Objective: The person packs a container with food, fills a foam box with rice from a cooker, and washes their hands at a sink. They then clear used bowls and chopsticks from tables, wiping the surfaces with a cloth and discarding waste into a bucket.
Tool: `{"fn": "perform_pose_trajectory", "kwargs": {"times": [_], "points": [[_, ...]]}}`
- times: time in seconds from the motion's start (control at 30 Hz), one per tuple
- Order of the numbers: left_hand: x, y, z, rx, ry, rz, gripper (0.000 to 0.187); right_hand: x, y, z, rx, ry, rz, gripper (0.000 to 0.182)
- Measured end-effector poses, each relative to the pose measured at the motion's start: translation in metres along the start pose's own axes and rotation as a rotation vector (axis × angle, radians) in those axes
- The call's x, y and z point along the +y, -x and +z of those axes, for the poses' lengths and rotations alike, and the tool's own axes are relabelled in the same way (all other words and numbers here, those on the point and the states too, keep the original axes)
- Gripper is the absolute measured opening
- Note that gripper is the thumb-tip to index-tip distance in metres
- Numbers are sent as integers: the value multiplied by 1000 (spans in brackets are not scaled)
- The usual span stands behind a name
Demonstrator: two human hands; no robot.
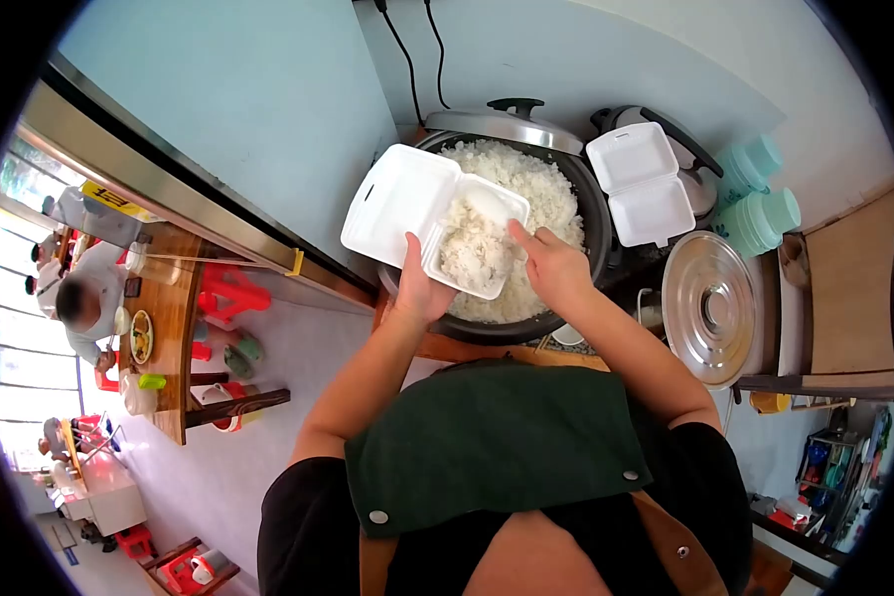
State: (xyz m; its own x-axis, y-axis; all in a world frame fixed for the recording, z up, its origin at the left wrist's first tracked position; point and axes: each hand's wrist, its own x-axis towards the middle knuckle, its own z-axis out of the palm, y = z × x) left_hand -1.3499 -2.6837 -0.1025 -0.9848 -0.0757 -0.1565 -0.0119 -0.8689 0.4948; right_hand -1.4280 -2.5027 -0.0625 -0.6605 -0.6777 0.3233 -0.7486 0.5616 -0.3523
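My left hand (422, 288) grips the near edge of an open white foam takeout box (397, 204), its lid half folded out to the left. Cooked rice (472, 256) fills much of the box's tray. In my right hand (556, 268) is a white rice paddle (493, 207), its blade lying over the rice in the box; the handle is mostly hidden by my fingers. Both hands are above a big round rice cooker (598, 214) holding plenty of white rice (546, 189). The box covers part of the cooker's left side.
The cooker's metal lid (512, 129) leans behind it. Rightward are another open foam box (654, 214) on a smaller cooker, stacked green cups (760, 221) and a round steel lid (713, 310). At left, beyond a door frame, a person (94, 288) sits at a wooden table (174, 343).
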Motion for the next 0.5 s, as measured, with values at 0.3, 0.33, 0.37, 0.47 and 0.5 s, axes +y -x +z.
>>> {"fn": "perform_pose_trajectory", "kwargs": {"times": [0.3, 0.33, 0.37, 0.47, 0.5], "points": [[-2, -11, 10, -9, 106, 2, 73, -10, 14, -5, -31, -2, -20, 50], [-2, -12, 11, -9, 107, -1, 73, -11, 14, -2, -56, -23, -47, 50], [-3, -12, 11, 11, 114, 3, 73, -10, 13, -5, -57, -23, -43, 50], [-7, -13, 0, 14, 136, 16, 73, 10, 4, -19, -133, -145, -89, 45], [-5, -13, -3, -4, 149, 36, 73, 27, 2, -21, -98, -173, -69, 40]]}}
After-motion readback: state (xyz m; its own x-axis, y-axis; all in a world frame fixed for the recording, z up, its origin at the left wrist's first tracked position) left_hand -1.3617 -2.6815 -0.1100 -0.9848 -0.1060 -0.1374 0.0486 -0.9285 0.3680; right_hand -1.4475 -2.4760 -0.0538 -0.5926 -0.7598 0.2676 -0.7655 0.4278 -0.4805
